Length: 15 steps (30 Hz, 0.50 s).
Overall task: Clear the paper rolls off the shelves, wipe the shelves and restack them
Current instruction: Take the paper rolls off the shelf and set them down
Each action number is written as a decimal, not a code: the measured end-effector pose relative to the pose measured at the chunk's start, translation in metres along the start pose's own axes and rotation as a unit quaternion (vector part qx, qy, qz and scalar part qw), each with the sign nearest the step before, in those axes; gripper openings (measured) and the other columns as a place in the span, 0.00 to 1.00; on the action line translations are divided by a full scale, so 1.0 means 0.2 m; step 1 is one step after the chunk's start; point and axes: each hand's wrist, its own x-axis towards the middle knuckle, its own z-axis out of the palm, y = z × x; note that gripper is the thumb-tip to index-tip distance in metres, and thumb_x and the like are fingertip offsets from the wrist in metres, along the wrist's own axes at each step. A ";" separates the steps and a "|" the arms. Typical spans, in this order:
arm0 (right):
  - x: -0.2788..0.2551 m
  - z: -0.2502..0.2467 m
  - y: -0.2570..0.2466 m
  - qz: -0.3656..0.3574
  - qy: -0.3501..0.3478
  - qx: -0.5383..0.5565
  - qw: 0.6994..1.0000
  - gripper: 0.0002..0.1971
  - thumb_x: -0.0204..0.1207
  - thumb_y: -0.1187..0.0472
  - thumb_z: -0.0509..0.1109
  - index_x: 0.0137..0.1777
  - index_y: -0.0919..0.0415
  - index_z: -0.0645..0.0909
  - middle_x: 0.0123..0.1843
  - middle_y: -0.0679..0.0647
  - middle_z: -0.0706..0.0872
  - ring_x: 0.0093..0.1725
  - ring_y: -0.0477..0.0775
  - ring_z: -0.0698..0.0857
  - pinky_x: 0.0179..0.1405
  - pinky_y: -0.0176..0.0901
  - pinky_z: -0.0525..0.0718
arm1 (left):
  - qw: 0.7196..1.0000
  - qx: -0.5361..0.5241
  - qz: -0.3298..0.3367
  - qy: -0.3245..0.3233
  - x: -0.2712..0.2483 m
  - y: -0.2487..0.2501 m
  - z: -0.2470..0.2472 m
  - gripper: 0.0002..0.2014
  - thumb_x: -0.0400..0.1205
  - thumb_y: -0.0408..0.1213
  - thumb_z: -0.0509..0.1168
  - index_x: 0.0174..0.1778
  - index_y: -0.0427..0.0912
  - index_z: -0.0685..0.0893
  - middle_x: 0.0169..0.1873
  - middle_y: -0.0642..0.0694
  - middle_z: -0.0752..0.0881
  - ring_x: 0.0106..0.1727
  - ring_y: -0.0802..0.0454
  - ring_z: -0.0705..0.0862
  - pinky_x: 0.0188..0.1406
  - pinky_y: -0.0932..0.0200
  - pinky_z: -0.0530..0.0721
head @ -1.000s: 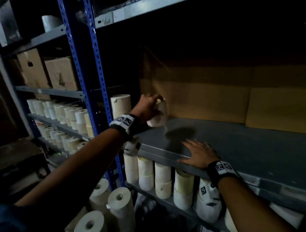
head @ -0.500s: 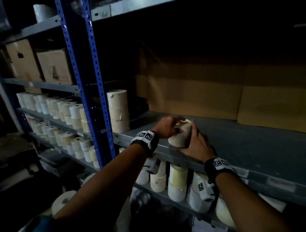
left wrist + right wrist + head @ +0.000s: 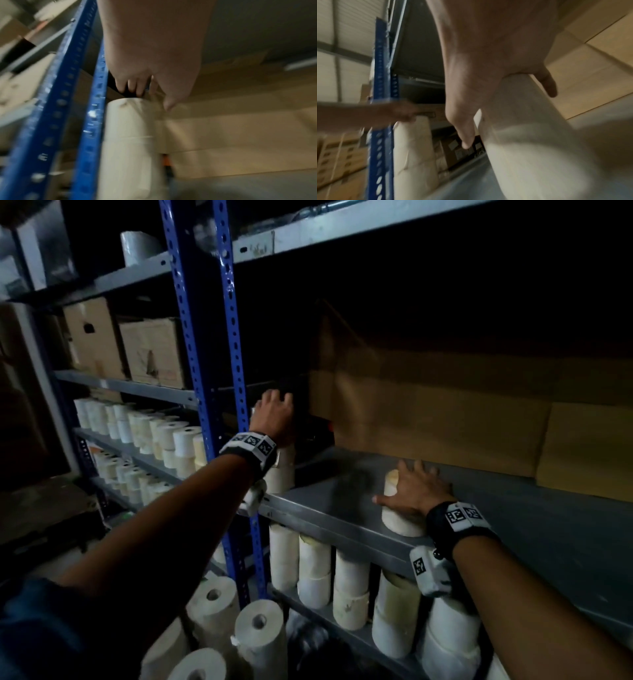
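Note:
A cream paper roll [image 3: 399,520] stands upright near the front of the grey shelf [image 3: 329,508]. My right hand [image 3: 407,491] lies over its top, thumb and fingers down its sides [image 3: 508,119], holding it. At the shelf's left end, beside the blue upright [image 3: 236,371], stands a stack of paper rolls [image 3: 282,474]. My left hand [image 3: 274,409] is at the top of that stack. In the left wrist view the left hand [image 3: 150,100] has loose fingers just above and behind the top roll [image 3: 126,135], gripping nothing. The right wrist view also shows the stack [image 3: 412,148].
Flat cardboard sheets [image 3: 428,419] line the back of the shelf. Several rolls [image 3: 349,587] stand on the shelf below. Larger rolls [image 3: 257,631] stand lower left. The left bay holds rows of rolls [image 3: 154,433] and cardboard boxes [image 3: 102,337] above them.
My left hand let go of the roll and moved up and left to the stack's top. My right hand took the roll and moved it right along the shelf, where it now stands upright.

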 end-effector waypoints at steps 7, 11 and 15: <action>0.11 0.00 -0.02 0.001 0.000 0.003 1.000 0.48 0.74 0.26 0.68 0.87 0.50 0.57 0.87 0.63 0.65 0.81 0.73 0.70 0.74 0.68 0.73 | 0.998 0.010 -0.038 -0.049 0.14 -0.09 0.11 0.31 0.84 0.48 0.73 0.79 0.38 0.73 0.73 0.31 0.77 0.76 0.28 0.74 0.76 0.34 0.71; 0.12 0.01 -0.02 -0.002 0.002 -0.012 1.000 0.45 0.75 0.27 0.67 0.86 0.52 0.62 0.85 0.62 0.68 0.80 0.73 0.70 0.73 0.67 0.73 | 0.997 -0.046 -0.042 -0.046 0.15 -0.11 0.08 0.31 0.82 0.46 0.75 0.78 0.38 0.76 0.71 0.30 0.78 0.73 0.27 0.76 0.73 0.34 0.73; 0.13 0.01 -0.03 0.002 -0.002 -0.019 1.000 0.42 0.76 0.29 0.66 0.85 0.51 0.64 0.84 0.62 0.68 0.79 0.73 0.71 0.72 0.67 0.75 | 0.995 -0.084 0.061 0.002 0.06 -0.01 0.08 0.30 0.78 0.43 0.78 0.75 0.39 0.80 0.61 0.30 0.81 0.61 0.25 0.81 0.61 0.37 0.80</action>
